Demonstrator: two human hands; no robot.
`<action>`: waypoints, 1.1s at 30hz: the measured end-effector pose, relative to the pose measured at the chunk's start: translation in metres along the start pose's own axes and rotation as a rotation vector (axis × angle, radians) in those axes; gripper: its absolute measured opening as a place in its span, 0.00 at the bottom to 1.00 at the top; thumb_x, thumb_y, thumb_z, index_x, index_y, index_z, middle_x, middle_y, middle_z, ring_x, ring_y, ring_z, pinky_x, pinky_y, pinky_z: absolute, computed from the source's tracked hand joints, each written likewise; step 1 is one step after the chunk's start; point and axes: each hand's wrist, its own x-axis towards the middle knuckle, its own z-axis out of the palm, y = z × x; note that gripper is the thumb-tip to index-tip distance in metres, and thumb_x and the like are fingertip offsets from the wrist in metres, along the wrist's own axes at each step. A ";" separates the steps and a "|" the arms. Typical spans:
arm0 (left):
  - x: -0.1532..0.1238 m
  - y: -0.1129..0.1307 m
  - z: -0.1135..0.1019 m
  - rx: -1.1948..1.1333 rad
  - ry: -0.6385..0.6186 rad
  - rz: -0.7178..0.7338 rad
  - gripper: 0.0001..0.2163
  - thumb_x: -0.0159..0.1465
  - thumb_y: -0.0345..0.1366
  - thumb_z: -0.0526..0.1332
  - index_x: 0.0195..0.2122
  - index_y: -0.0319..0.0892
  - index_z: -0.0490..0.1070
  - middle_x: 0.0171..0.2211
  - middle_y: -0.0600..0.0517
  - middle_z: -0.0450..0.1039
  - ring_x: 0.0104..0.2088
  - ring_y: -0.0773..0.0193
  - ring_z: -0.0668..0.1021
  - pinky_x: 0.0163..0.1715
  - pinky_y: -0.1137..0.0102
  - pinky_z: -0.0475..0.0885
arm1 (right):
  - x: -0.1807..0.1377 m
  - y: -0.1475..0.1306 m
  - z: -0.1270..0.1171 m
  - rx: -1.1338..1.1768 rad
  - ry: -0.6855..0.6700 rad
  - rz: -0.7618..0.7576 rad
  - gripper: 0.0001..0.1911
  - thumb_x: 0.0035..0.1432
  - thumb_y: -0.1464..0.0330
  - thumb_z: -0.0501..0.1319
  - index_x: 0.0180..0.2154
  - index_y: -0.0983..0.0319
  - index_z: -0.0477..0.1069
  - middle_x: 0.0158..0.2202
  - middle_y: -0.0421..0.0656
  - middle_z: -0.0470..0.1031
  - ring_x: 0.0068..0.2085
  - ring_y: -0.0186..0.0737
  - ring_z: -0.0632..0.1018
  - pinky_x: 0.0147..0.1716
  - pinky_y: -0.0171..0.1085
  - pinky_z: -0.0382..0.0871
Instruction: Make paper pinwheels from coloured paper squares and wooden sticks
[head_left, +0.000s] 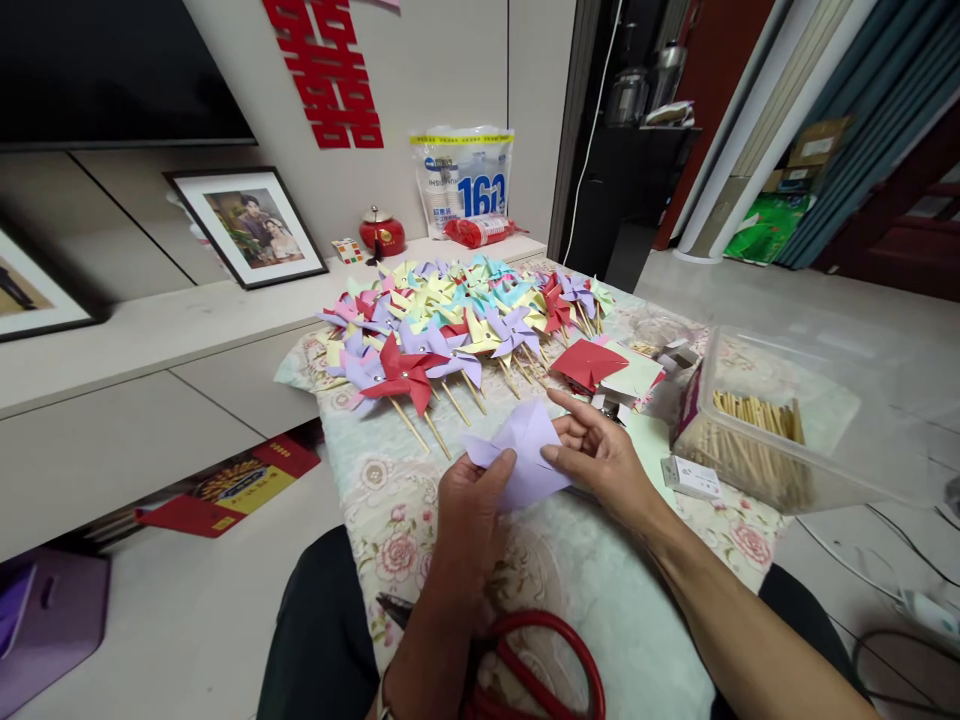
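Currently both hands are on a lilac paper (525, 435), which sits off the cloth near the middle of the view; take it as the clock's centre. The left hand (472, 495) is mostly closed, thumb pressed on top and fingers curled beneath. The right hand (600, 455) is looser: its thumb rests at the paper's right edge, the index finger extends past it and the other fingers bend inward.

A floral cloth (397, 555) covers the table. Finished pinwheels (405, 372) crowd eleven o'clock, while red and pale green sheets (589, 364) lie toward two. At three stand a small white box (691, 477) and, just beyond, a clear tub (847, 455) of wooden sticks (761, 425). A red-handled tool (540, 619) lies at six, partly hidden by the left forearm.

Farther off, a white cabinet (135, 355) bears a framed photo (255, 225) at ten, a red pot (382, 236) at eleven and a bag of cups (465, 185) nearer twelve. A purple bin (64, 620) stands between eight and nine.
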 end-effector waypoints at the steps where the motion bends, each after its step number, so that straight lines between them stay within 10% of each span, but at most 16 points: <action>1: 0.001 0.001 -0.001 -0.022 -0.008 -0.006 0.14 0.49 0.37 0.73 0.36 0.38 0.80 0.29 0.51 0.81 0.30 0.60 0.80 0.33 0.71 0.72 | 0.000 0.000 -0.001 -0.021 0.002 -0.027 0.38 0.50 0.69 0.72 0.61 0.56 0.64 0.40 0.41 0.75 0.32 0.33 0.76 0.33 0.35 0.70; 9: 0.004 0.007 -0.010 -0.041 0.007 -0.023 0.11 0.49 0.38 0.72 0.32 0.42 0.79 0.28 0.51 0.81 0.34 0.56 0.81 0.34 0.69 0.73 | -0.001 -0.005 -0.008 -0.459 -0.096 -0.416 0.24 0.57 0.73 0.68 0.54 0.48 0.74 0.55 0.44 0.69 0.51 0.43 0.72 0.43 0.41 0.70; 17: 0.009 0.002 -0.015 -0.015 0.036 0.012 0.13 0.48 0.37 0.72 0.35 0.40 0.80 0.30 0.51 0.81 0.34 0.60 0.79 0.40 0.69 0.72 | -0.002 -0.014 -0.008 -0.793 -0.299 -0.625 0.12 0.66 0.73 0.60 0.45 0.55 0.79 0.38 0.44 0.69 0.42 0.43 0.71 0.43 0.44 0.65; 33: 0.004 0.000 -0.012 0.175 0.102 0.078 0.12 0.48 0.37 0.72 0.32 0.36 0.80 0.28 0.50 0.81 0.28 0.62 0.78 0.32 0.70 0.72 | -0.003 -0.016 -0.004 -0.900 -0.364 -0.419 0.05 0.64 0.72 0.61 0.35 0.58 0.75 0.36 0.43 0.74 0.41 0.43 0.73 0.42 0.43 0.64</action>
